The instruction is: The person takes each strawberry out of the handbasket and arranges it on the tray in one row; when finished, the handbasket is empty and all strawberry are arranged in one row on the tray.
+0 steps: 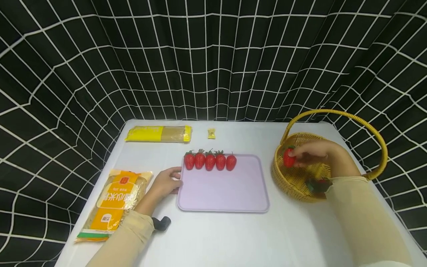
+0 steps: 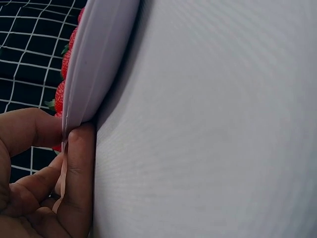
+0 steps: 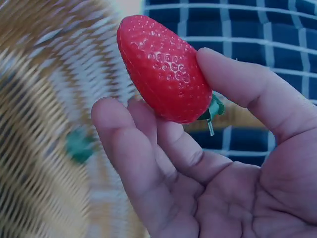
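Observation:
Over the wicker basket (image 1: 290, 185), my right hand (image 1: 311, 152) pinches a red strawberry (image 3: 163, 69) between thumb and fingers. Its green leaf cap points toward my palm in the right wrist view. At the left edge of the pale lilac tray (image 1: 223, 189), my left hand (image 1: 166, 181) grips the rim, thumb on top and a finger beneath, as the left wrist view shows. Several strawberries (image 1: 210, 162) lie in a row along the tray's far edge, starting at its left corner. A blurred green piece (image 3: 79, 145) shows inside the basket.
A yellow noodle-like packet (image 1: 158, 134) and a small yellow wrapped piece (image 1: 211, 133) lie at the back. An orange bag of grain (image 1: 115, 200) lies at the left, by my left forearm. The basket's tall handle (image 1: 367, 128) arches behind my right wrist.

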Demonstrator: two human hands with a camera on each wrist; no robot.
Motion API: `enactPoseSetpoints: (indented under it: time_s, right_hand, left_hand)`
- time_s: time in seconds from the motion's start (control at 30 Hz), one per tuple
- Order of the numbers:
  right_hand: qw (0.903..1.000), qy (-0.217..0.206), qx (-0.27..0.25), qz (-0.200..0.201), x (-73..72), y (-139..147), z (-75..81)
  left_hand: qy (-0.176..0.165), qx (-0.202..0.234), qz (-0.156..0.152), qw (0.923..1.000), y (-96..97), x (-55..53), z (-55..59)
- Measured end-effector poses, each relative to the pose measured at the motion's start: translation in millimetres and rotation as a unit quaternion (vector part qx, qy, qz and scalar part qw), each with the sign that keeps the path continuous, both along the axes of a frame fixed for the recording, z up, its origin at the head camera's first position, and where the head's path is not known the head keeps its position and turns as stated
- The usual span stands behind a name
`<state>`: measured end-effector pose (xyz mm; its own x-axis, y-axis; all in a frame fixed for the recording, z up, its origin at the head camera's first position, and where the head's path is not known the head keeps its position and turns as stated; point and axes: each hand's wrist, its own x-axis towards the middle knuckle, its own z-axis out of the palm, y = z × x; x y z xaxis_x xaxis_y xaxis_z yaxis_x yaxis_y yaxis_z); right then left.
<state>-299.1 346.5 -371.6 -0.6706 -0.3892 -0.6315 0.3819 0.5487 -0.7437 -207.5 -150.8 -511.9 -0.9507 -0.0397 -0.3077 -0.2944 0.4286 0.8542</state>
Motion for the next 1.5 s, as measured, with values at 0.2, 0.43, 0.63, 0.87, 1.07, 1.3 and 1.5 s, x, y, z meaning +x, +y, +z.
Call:
enactPoseSetpoints:
  time_s: [0.2,0.43,0.63,0.87,1.07,1.3,1.5]
  right_hand:
    - [0.9966,0.081,-0.008,0.000,8.5,-43,16.7]
    - [0.9956,0.086,0.033,0.020,3.4,-111,-3.7]
    - [0.9924,0.093,0.080,-0.009,-3.6,-146,-37.0]
    - [0.9787,0.109,0.171,-0.034,-6.5,-159,-63.8]
    - [0.9700,0.124,0.205,-0.044,-12.5,-166,-70.2]
    - [0.9650,0.135,0.222,-0.040,-11.4,-170,-76.7]
    - [0.9651,0.146,0.213,-0.045,-9.0,-166,-75.9]
  left_hand:
    - [-0.004,-0.002,0.003,1.0000,-1.7,0.7,1.3]
    - [-0.004,0.000,0.009,0.9999,0.3,0.7,1.3]
    - [-0.002,0.009,0.005,0.9999,2.0,-0.2,-3.5]
    - [-0.007,0.007,0.003,0.9999,1.1,0.8,-6.2]
    - [-0.002,0.003,0.008,1.0000,-0.5,-1.8,0.7]
    - [-0.009,0.000,0.006,0.9999,-0.5,-1.7,0.1]
    - [-0.008,-0.001,0.004,1.0000,0.3,-1.0,4.1]
